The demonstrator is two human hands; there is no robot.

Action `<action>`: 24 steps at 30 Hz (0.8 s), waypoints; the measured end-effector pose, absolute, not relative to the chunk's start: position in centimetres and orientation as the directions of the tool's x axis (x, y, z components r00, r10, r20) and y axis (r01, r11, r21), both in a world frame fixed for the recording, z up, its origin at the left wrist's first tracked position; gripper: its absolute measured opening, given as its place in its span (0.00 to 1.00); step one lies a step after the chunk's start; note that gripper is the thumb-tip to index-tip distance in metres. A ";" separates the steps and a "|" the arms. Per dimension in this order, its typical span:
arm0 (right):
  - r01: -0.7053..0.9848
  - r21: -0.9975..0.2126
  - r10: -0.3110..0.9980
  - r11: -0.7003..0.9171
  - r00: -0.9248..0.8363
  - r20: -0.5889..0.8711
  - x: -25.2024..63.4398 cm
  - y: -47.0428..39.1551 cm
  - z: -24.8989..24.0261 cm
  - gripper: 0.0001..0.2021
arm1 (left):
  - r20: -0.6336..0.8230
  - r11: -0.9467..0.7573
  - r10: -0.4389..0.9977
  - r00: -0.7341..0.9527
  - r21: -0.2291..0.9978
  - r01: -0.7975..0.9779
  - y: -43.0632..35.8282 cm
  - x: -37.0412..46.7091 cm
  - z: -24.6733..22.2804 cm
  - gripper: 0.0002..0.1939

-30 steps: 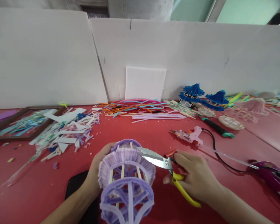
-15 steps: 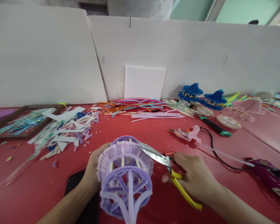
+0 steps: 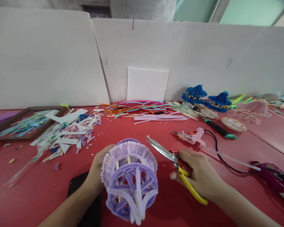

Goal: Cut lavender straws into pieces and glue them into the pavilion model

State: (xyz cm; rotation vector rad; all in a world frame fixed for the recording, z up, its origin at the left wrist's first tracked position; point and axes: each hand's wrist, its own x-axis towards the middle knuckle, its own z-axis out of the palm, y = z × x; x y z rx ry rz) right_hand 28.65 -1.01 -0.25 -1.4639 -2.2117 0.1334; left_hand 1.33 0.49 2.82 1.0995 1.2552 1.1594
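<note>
My left hand (image 3: 99,168) grips a purple pipe-cleaner model (image 3: 132,181) from its left side; most of the fingers are hidden behind it. The model has round frames, pale wooden struts and a ruffled lilac band, and it tilts toward me. To its right, my right hand (image 3: 196,175) holds scissors (image 3: 167,154) with yellow handles. Their blades point up and left, slightly parted, beside the model's ruffled edge and apart from it. A small red piece (image 3: 174,151) shows near the scissors' pivot; I cannot make out what it is.
A pink glue gun (image 3: 191,137) with a black cord lies right of the scissors. Pipe cleaners (image 3: 142,107) are heaped at the back. Scraps (image 3: 68,132) and a brown frame (image 3: 29,138) lie left, a black phone-like slab (image 3: 78,183) under my left arm. Blue models (image 3: 195,94) stand back right.
The scissors have drawn back right from the model's ruffled edge, and a gap now shows between them. The model has shifted slightly right and turned, its lower end raised.
</note>
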 end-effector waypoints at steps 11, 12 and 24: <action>0.836 -0.283 0.872 0.470 -0.392 0.291 30.0 -0.7 0.3 0.20 | -0.174 0.178 0.975 0.141 0.984 -0.018 2.1 1.5 2.2 0.08; 0.834 -0.275 0.867 0.478 -0.399 0.297 30.0 -0.8 0.3 0.20 | -0.176 0.179 0.974 0.142 0.984 -0.010 2.1 1.5 2.1 0.09; 0.830 -0.271 0.867 0.487 -0.424 0.260 29.5 -0.9 0.6 0.18 | -0.216 0.216 0.961 0.171 0.976 0.018 1.9 1.2 1.1 0.10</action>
